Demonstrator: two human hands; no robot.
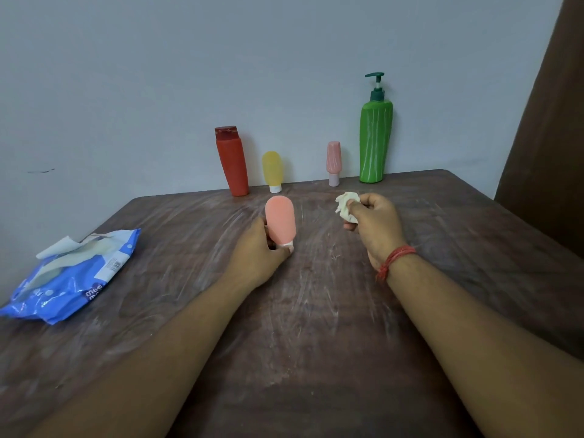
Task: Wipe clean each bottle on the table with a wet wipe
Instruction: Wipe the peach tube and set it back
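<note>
My left hand (257, 251) grips a small orange bottle (280, 221) near its white cap, holding it upright, cap down, at the middle of the table. To its right, my right hand (374, 224) holds a crumpled white wet wipe (346, 205), apart from the bottle. Along the far edge by the wall stand a red bottle (232, 162), a small yellow bottle (272, 170), a small pink bottle (333, 161) and a tall green pump bottle (376, 137).
A blue pack of wet wipes (72, 276) lies open at the left of the brown table (316, 343), a wipe sticking out of it. A grey wall stands right behind the bottles. A dark brown curtain (550, 121) hangs at the right.
</note>
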